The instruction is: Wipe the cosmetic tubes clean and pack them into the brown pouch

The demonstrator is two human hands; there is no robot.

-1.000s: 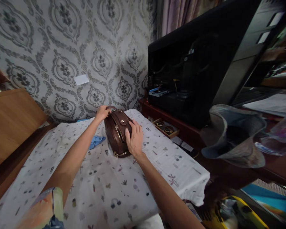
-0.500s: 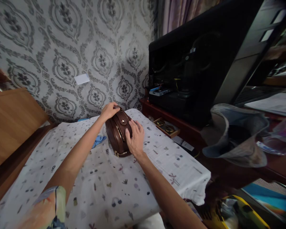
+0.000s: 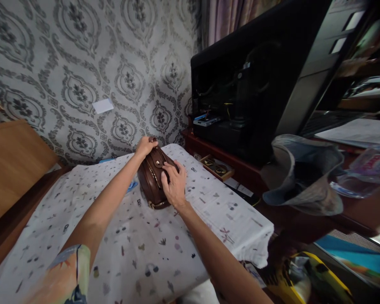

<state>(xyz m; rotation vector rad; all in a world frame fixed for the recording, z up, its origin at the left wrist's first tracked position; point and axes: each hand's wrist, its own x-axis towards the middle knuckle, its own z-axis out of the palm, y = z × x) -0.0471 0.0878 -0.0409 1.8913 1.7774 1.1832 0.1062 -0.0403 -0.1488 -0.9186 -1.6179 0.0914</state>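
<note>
A brown leather bag (image 3: 148, 181) with gold zips and a snap flap lies on a white patterned cloth (image 3: 120, 261). At its far end my left hand (image 3: 145, 147) is closed around a small strap or edge of the bag; the fingertips are partly hidden. My right hand (image 3: 175, 183) rests on the bag's right side, fingers spread and touching the leather, not wrapped round it. Just left of the bag, partly behind my left forearm, a bit of blue material (image 3: 132, 185) shows.
A wooden panel (image 3: 15, 164) stands at the left. To the right are a small open box (image 3: 217, 167), a large black screen (image 3: 240, 93) and a grey-blue fabric hat (image 3: 304, 177) on a dark red desk. A yellow-edged object (image 3: 329, 274) lies low at right.
The view has turned slightly to the right. My right hand has shifted a little over the bag's top toward the snap flap; my left hand keeps its hold at the far end.
</note>
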